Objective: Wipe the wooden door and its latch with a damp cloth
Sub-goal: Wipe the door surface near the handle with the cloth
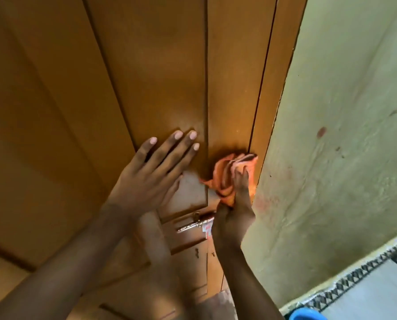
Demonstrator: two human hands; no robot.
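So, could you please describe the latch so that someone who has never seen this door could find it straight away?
Start at the wooden door and follow its right-hand edge, beside the pale green wall, down below the orange cloth bunched in the right hand. The latch lies there, just left of that hand. It is the only shiny metal thing on the brown wood: a slim, ridged bar set crosswise.

The wooden door (151, 65) fills most of the view. The left hand (151, 174) lies flat on it, fingers spread. Just right of this hand, the right hand (234, 211) presses a crumpled orange cloth (230, 176) on the door's edge. The metal latch (196, 224) sits just below the cloth, touching the right hand. The greenish wall (343, 135) is right of the door.
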